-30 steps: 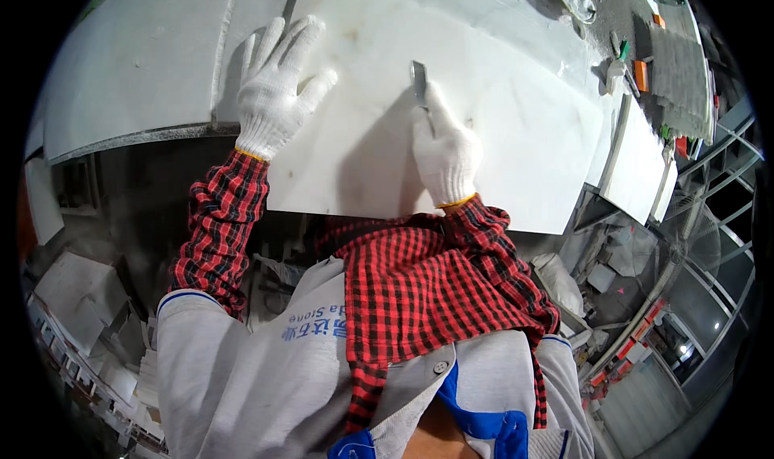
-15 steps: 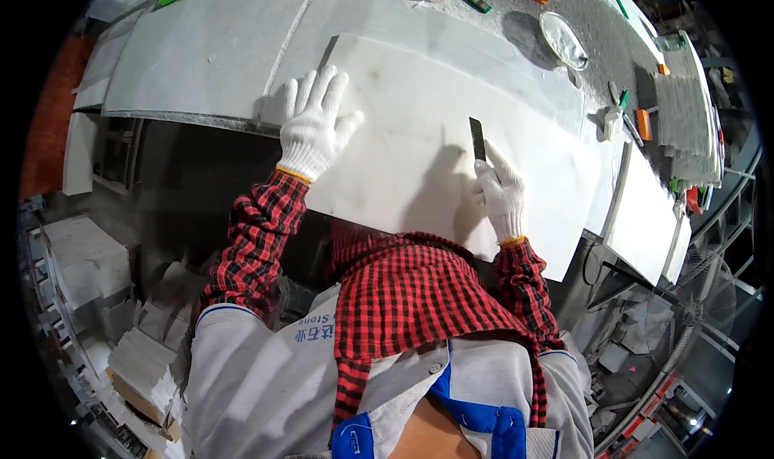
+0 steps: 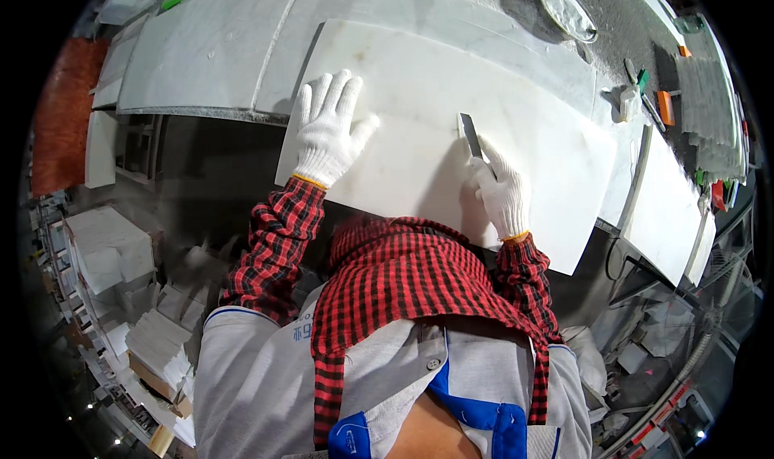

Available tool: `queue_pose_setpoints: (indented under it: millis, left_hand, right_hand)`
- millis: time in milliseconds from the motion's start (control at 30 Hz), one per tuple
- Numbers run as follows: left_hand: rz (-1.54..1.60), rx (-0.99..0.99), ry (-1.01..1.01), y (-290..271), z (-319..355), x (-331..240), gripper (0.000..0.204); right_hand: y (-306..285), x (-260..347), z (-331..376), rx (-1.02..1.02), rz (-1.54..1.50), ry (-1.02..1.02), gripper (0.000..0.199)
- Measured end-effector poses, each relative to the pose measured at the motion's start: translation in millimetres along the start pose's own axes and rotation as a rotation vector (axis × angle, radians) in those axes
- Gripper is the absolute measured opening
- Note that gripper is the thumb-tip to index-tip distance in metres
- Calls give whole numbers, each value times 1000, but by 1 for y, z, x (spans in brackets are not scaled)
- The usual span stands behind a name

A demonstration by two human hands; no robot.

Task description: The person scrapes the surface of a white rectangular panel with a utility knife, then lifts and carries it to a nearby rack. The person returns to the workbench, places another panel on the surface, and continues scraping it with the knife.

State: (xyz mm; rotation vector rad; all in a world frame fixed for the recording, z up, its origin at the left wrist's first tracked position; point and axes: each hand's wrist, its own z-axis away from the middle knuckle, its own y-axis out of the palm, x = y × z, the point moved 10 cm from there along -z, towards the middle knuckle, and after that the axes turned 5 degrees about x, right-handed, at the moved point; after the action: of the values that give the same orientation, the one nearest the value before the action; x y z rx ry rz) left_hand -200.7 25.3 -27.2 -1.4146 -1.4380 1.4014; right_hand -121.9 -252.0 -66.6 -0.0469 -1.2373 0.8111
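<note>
Right hand, gloved, clenched on a flat scraper blade, edge against the white marble slab. Left hand released, fingers spread, pressing the slab flat on the counter. Slab face looks clean; scraping apparently mid-pass, progress uncertain.

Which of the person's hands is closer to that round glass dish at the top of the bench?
Right. The right hand, gripping a blade, lies below-left of the round glass dish; the left hand rests much farther left.
</note>
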Motion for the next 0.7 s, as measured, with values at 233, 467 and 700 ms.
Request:
queue_pose_setpoints:
  millis: [233,467,700]
  left_hand:
    - [-327,-95,-264,-21,0,62,62]
    - [639,-399,-318,-48,15,102,46]
    - [1168,-499,-654,-14,35,142,55]
  right_hand:
    - [1,17,-6,-24,66,-34,38]
    - [4,16,-9,-29,74,0,38]
    - [4,18,-6,-14,59,44,39]
